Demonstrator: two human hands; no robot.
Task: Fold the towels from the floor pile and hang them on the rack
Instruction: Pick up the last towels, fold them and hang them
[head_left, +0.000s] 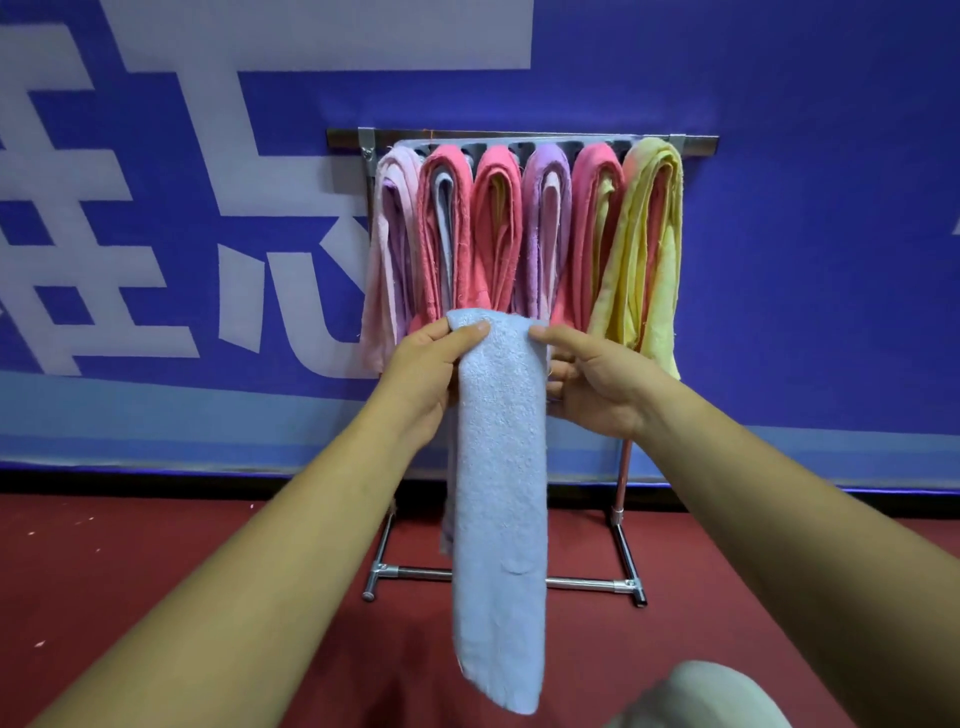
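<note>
the left hand (421, 374) grips the folded top of the blue towel (498, 467) from the left. its thumb lies across the front of the fold and the other fingers curl round behind, out of sight. the right hand (597, 384) takes the same top from the right, pinching the edge between the thumb tip in front and curled fingers behind, which the cloth partly hides.

the towel sits between the two hands with its fold at thumb height. from there it hangs straight down as one long narrow strip (a second layer peeps out along its left edge), the lower end loose above the red floor (156, 571).

behind the hands the rack (696, 143) stands against the wall (779, 260). six folded towels hang side by side over its top: a pink towel (389, 234) at the left, a purple towel (545, 228) among three coral towels (497, 228), and a yellow towel (644, 234) at the right. the blue towel's top overlaps the lower ends of the middle ones, and whether it touches them cannot be told.

the hung towels cover most of the rack's upper bars, and the blue towel and the forearms hide parts of its legs and base bar. the wall is blue with large white shapes cut off at the left and top. at the bottom edge a pale rounded shape (701, 696) is cut off too, and what it is cannot be made out.
</note>
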